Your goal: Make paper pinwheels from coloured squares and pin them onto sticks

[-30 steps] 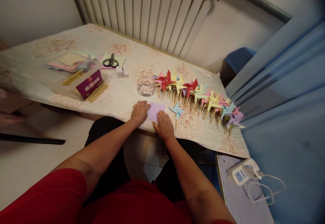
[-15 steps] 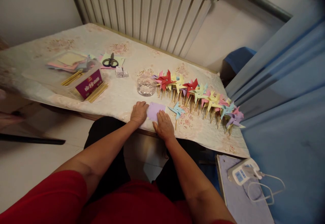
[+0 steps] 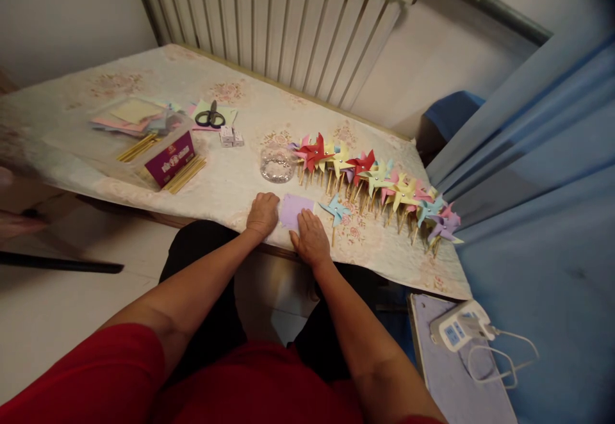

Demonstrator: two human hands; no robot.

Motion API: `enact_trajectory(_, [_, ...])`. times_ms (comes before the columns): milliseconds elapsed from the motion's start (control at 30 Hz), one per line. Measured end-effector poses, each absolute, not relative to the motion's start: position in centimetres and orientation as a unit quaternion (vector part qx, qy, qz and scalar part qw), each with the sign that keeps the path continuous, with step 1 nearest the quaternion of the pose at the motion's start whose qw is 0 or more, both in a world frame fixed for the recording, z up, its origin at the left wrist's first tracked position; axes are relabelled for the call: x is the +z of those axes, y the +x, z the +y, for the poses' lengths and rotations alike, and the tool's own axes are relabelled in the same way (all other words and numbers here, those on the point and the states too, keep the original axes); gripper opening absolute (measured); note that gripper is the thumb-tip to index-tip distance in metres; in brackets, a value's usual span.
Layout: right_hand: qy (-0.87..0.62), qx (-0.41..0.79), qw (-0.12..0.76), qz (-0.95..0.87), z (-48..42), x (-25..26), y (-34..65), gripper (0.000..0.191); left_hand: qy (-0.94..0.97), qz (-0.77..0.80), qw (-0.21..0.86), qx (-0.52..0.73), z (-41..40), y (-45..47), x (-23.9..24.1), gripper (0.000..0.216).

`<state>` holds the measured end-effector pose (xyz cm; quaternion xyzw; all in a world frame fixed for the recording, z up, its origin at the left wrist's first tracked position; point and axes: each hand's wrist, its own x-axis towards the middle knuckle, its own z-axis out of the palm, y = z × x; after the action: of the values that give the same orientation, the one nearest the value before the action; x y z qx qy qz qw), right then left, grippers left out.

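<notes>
A square of light purple paper (image 3: 296,210) lies flat near the front edge of the table. My right hand (image 3: 312,238) rests on its lower right part, with the fingers stretched out flat. Just left of the paper is my left hand (image 3: 262,214), a small gap away, with its fingers bent and close together; whatever may be under them is hidden. To the right of the paper lies a light blue pinwheel (image 3: 335,210) on a stick. Behind the hands stands a round clear container (image 3: 277,166) holding small shiny pieces.
Many coloured pinwheels (image 3: 375,177) stretch in a row to the right. On the left are a clear box (image 3: 168,155) with paper and sticks, loose sticks (image 3: 186,174), scissors (image 3: 210,116) and small white boxes (image 3: 231,137). A white device with a cable (image 3: 461,325) sits at lower right.
My left hand has drawn slightly left, off the edge of the purple paper. My right hand stays on the paper.
</notes>
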<state>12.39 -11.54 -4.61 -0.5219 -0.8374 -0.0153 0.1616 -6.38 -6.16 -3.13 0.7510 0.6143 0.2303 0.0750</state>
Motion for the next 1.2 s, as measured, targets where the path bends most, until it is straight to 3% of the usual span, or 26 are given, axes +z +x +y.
enact_trajectory(1200, [-0.519,-0.025,0.162,-0.839,-11.43,-5.02,12.43,0.056,0.757,0.603,0.046,0.249,-6.25,-6.22,-3.34,0.025])
